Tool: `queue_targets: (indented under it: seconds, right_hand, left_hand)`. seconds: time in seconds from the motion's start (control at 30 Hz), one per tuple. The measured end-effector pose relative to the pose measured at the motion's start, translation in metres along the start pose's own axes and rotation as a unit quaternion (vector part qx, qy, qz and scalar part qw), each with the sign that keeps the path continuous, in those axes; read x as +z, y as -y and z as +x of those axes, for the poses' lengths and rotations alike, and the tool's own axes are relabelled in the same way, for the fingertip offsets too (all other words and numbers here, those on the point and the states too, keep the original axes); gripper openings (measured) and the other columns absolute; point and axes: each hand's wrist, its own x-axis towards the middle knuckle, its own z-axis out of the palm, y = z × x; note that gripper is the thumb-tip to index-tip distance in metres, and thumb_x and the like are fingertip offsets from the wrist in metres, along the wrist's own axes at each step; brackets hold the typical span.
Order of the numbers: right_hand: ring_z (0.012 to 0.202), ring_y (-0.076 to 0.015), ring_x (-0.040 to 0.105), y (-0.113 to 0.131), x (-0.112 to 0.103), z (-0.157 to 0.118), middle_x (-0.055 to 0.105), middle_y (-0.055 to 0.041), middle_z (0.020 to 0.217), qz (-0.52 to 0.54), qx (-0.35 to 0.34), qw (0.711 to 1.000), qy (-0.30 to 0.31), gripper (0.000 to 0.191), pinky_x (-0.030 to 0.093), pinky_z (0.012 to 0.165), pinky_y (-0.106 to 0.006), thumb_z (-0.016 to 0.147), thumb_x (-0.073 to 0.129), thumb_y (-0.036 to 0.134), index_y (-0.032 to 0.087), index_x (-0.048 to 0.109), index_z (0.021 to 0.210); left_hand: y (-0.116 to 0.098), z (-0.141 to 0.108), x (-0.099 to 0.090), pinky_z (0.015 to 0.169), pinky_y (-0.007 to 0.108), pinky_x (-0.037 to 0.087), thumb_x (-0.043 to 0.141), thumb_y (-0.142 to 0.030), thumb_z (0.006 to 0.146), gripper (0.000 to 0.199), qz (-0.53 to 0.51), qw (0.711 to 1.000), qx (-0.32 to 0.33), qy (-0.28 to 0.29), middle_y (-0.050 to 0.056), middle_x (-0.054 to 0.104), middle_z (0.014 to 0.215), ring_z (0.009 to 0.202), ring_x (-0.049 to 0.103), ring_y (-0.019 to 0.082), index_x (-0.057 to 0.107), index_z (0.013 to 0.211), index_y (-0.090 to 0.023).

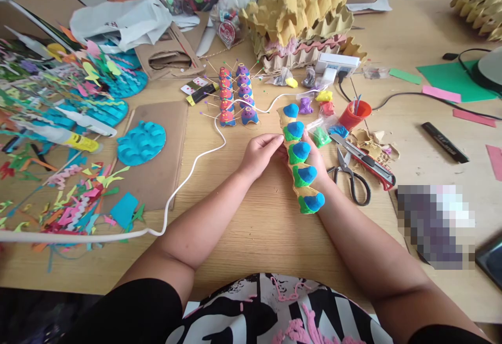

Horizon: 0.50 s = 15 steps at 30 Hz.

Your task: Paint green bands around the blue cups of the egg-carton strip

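Observation:
Both hands hold an egg-carton strip (301,150) above the table, its cups covered in blue on top and green below. My left hand (259,155) pinches the strip's left edge between thumb and fingers. From the right side, my right hand (315,163) is closed round the strip, its fingers partly hidden behind it. Beyond my hands stand two finished-looking strips, a red-and-blue one (226,95) and a purple-and-blue one (245,93), with pin-like sticks poking out. Bags of coloured clay, among them a green lump (321,136), lie just past my right hand.
Scissors (349,174), a red utility knife (364,162) and an orange cup (355,114) lie to the right. A white cable (192,166) crosses the table. On the left are a blue clay disc (141,142) on cardboard (168,176) and paper scraps (82,197). Egg trays (301,9) are stacked behind.

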Motion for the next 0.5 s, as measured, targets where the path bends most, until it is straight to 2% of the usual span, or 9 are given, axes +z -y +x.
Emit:
queue_targets:
  seconds: [0.17,0.5]
  right_hand:
    - [0.096,-0.0340,0.074,0.0007,0.0028,-0.0036,0.074,-0.0058,0.077,0.035,-0.026,0.999,-0.027,0.059,0.058,0.079,-0.050,0.079,0.066,0.093,0.034,0.066,0.084]
    - [0.093,-0.0325,0.075,0.0019,0.0032,-0.0043,0.072,-0.0049,0.074,0.016,-0.020,0.999,-0.023,0.060,0.058,0.078,-0.049,0.079,0.065,0.093,0.033,0.066,0.083]
  left_hand:
    - [0.0053,0.0001,-0.0038,0.073,0.025,0.065,0.088,-0.059,0.087,0.038,0.027,0.999,0.037,-0.005,0.002,0.084,0.081,0.075,0.079,0.016,0.090,0.092,-0.021]
    - [0.0039,-0.0003,-0.0035,0.074,0.028,0.064,0.087,-0.058,0.087,0.039,0.056,0.997,0.047,-0.014,0.004,0.085,0.083,0.076,0.078,0.017,0.089,0.090,-0.019]
